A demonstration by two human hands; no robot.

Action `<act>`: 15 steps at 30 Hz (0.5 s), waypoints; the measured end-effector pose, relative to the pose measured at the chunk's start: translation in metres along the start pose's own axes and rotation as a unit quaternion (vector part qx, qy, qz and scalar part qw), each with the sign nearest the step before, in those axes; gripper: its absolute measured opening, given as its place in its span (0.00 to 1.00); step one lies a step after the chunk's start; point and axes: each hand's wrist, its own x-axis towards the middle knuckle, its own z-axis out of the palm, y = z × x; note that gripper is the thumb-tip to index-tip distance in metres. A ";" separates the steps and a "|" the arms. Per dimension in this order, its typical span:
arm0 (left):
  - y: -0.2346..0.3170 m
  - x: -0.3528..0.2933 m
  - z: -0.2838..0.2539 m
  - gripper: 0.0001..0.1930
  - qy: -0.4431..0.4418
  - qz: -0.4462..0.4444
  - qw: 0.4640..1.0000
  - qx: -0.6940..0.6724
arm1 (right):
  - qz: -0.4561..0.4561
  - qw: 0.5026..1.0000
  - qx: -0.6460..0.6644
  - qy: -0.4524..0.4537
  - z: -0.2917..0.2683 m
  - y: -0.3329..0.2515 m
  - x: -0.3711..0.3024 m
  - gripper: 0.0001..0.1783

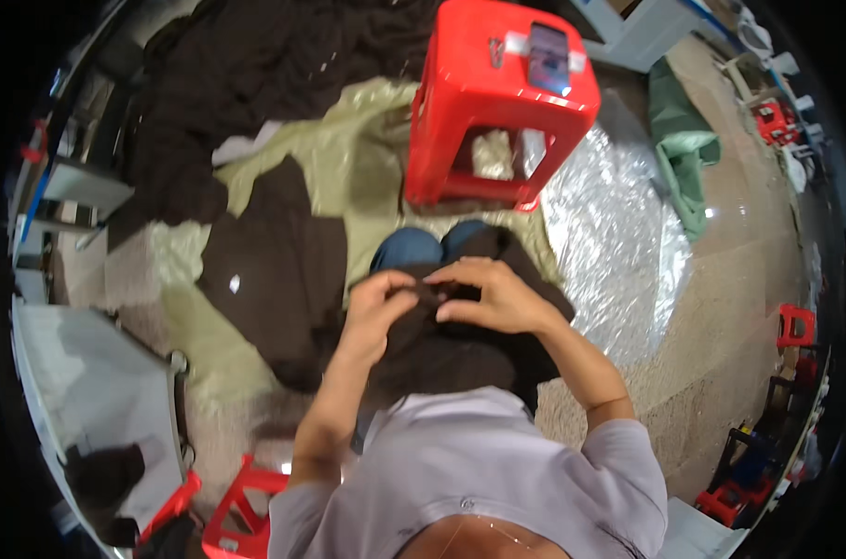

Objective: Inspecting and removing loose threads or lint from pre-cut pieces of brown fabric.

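Observation:
Dark brown cloth (432, 359), which looks like a garment, lies bunched across my lap over blue-clad knees (409, 250). My left hand (378, 307) is closed, pinching a fold of this cloth between thumb and fingers. Close beside it, my right hand (493, 296) curls its thumb and fingers round another part of the same fold. The fingertips of both hands nearly meet. Whatever small detail lies between them is too dark and blurred to make out. More brown cloth (278, 270) spreads on the floor to the left of my lap.
A red plastic stool (507, 102) stands just ahead, with a phone (548, 56) and a small metal item (495, 51) on top. Yellowish sheeting (362, 140) and clear plastic (609, 224) cover the floor. Green cloth (679, 140) lies far right. Another red stool (241, 512) is near left.

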 end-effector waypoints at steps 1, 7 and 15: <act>0.001 0.002 -0.002 0.08 -0.001 -0.022 0.999 -0.044 | -0.013 1.000 -0.008 0.024 0.010 0.018 -0.003 0.18; -0.001 -0.023 -0.005 0.07 -0.015 0.006 1.000 -0.016 | 0.045 0.985 0.150 0.070 0.043 -0.015 -0.006 0.19; 0.004 -0.041 -0.013 0.10 -0.008 -0.035 0.996 0.077 | 0.068 0.989 0.026 0.131 0.062 -0.021 -0.009 0.04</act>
